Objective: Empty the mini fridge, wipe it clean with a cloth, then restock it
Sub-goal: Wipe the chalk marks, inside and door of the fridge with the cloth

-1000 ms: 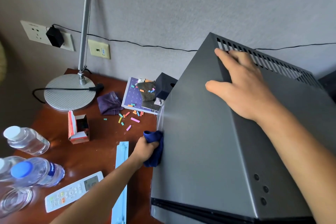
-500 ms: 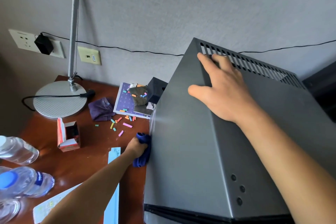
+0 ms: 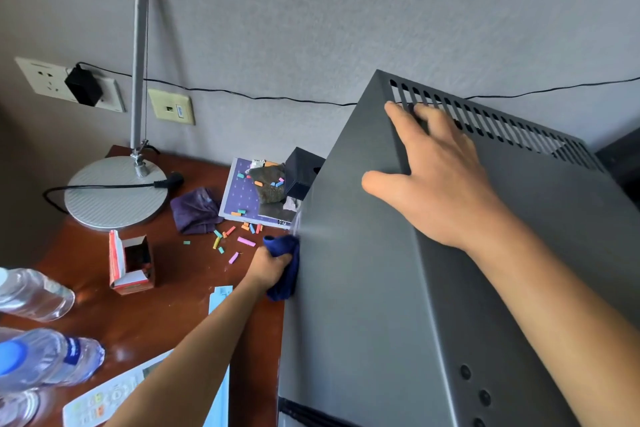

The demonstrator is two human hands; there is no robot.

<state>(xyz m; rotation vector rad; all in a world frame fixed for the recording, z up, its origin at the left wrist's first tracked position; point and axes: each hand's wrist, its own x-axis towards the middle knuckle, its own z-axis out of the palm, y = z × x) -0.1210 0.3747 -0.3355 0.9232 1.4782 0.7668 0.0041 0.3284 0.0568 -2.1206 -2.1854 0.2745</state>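
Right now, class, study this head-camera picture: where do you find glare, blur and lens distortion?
Head view: glare shows as a pale streak on the fridge side beside the blue cloth, and as shine on the wooden table; the water bottles at the lower left edge look soft and blurred; the wide lens bends the lamp pole and makes the fridge lean.

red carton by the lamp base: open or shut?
Open. The small red carton stands on the desk with its top flap raised to one side, and its dark inside shows.

Remote control (image 3: pixel 114 395) under forearm, bottles (image 3: pixel 34 362) (left edge) cropped
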